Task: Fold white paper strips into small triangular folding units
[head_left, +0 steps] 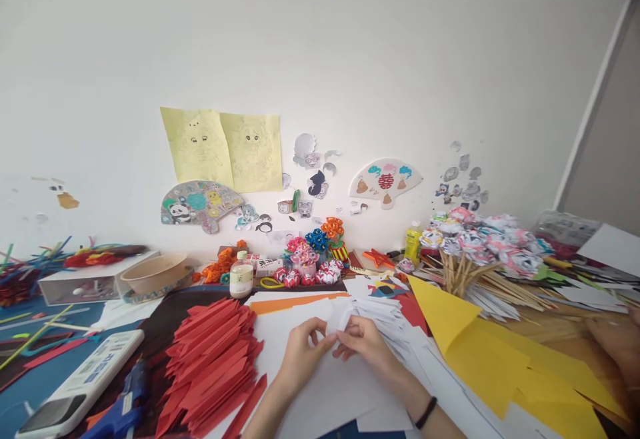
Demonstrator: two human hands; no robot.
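- Here, the left hand (305, 352) and right hand (369, 344) pinch a small white paper (339, 318) between their fingertips, over larger white sheets (327, 392).
- Probably light, thin, easily creased: best gripped gently by its edges.

Red 囍 (386, 181) reads clearly on the white fan (386, 190); lettering on the small bottle's label (241, 282) and power strip (87, 382) not legible.

The held paper (339, 317) is white, the folded strips (215, 359) red, the sheets (493, 359) yellow, the glue gun (120, 416) blue, the wristband (427, 412) black, and the pot (339, 253) striped red and yellow.
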